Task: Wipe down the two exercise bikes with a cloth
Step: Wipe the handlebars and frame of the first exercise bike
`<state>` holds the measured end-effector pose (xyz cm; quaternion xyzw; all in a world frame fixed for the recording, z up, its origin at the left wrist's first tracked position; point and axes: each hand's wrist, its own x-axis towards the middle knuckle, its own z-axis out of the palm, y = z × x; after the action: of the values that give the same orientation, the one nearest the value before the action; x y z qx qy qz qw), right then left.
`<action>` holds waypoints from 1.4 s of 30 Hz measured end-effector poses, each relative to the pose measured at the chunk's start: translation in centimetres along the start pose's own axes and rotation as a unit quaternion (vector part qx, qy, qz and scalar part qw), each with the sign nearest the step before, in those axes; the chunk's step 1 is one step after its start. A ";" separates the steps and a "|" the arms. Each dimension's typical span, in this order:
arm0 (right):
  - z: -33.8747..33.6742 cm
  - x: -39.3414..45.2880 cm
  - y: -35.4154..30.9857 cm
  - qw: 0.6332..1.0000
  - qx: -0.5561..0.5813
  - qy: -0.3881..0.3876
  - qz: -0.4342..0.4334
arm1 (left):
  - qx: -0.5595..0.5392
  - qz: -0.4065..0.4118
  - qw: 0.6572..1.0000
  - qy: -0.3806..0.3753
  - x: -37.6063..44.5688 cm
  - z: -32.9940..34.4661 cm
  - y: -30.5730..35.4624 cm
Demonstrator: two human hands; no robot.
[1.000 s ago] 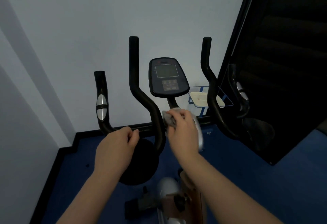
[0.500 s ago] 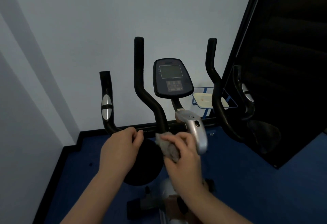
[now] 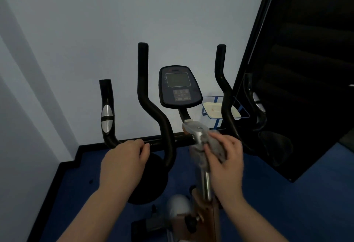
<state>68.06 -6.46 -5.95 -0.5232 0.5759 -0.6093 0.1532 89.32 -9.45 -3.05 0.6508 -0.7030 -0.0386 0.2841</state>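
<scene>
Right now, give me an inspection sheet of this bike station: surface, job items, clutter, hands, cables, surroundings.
Surface: blue floor, black skirting along the wall.
Job's things: exercise bike handlebar; console, screen dark; grey cloth against the silver stem clamp.
Clutter: pale tray on a blue wire rack behind the bike.
Hands: left hand curled over the crossbar; right hand has its grip on the cloth.
Cables: nothing seen.
Surroundings: pale wall; dark glossy panel at right, reflecting the handlebar.
</scene>
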 end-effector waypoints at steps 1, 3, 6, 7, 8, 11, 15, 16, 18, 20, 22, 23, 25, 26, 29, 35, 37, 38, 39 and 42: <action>-0.1 -0.2 0.5 0.999 -0.019 0.029 -0.003 | 0.005 0.013 1.000 -0.006 0.3 0.1 0.6; 0.5 -1.0 1.7 0.998 -0.052 0.034 0.007 | 0.009 0.026 0.999 -0.027 0.4 0.5 1.7; 1.4 -0.5 2.7 0.996 -0.081 -0.002 -0.029 | 0.087 0.146 0.985 -0.021 -0.4 0.9 2.6; 1.7 0.7 2.8 0.995 -0.088 -0.017 -0.047 | 0.120 0.174 0.977 -0.020 -0.6 0.9 2.5; 1.9 2.2 2.6 0.994 -0.089 -0.033 -0.052 | 0.144 0.178 0.973 -0.017 -0.7 1.0 2.3; 2.5 4.5 2.0 0.994 -0.086 -0.067 -0.027 | 0.175 0.178 0.968 -0.009 -0.6 1.1 1.9; 2.2 3.5 3.0 0.970 -0.174 -0.128 -0.114 | 0.167 0.190 0.967 0.008 -0.9 1.3 1.9; 2.4 4.6 2.9 0.963 -0.192 -0.155 -0.113 | 0.159 0.191 0.969 0.007 -0.9 1.3 1.9; 3.3 7.5 1.8 0.955 -0.197 -0.214 -0.056 | 0.151 0.196 0.969 0.007 -0.9 1.1 2.1; 4.2 9.4 0.6 0.952 -0.173 -0.252 0.005 | 0.136 0.187 0.973 -0.008 -0.9 1.0 2.2; 4.0 9.5 0.7 0.951 -0.170 -0.259 0.003 | 0.080 0.136 0.987 -0.011 -0.7 0.8 2.1; 3.5 9.1 1.1 0.949 -0.172 -0.265 -0.014 | 0.044 0.094 0.995 -0.004 -0.4 0.9 2.0; 2.4 8.7 1.3 0.948 -0.146 -0.283 -0.009 | -0.019 0.031 0.998 -0.051 0.4 1.0 1.5; 2.4 9.5 1.4 0.947 -0.134 -0.291 0.024 | -0.031 0.024 0.996 -0.083 0.7 0.7 1.3; 3.5 12.0 1.2 0.926 -0.171 -0.320 0.102 | -0.048 0.056 0.984 -0.163 1.0 -0.5 0.9; 3.2 11.5 2.5 0.932 -0.151 -0.322 0.064 | -0.071 0.103 0.973 -0.195 0.2 -1.2 -1.4; 3.7 12.7 2.2 0.919 -0.160 -0.345 0.103 | -0.081 0.092 0.975 -0.184 0.2 -0.9 -1.5; 4.1 13.3 2.1 0.911 -0.178 -0.354 0.113 | -0.085 0.087 0.975 -0.183 0.2 -0.8 -1.5; 4.6 13.6 1.9 0.906 -0.195 -0.357 0.115 | -0.092 0.081 0.975 -0.184 0.2 -0.8 -1.5; 4.8 12.6 2.1 0.917 -0.199 -0.334 0.084 | -0.102 0.081 0.977 -0.172 0.0 -0.7 -1.7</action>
<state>65.96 -19.63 -2.98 -0.6653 0.6426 -0.2567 0.2803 91.15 -9.46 -3.25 0.5430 -0.7842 -0.1979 0.2260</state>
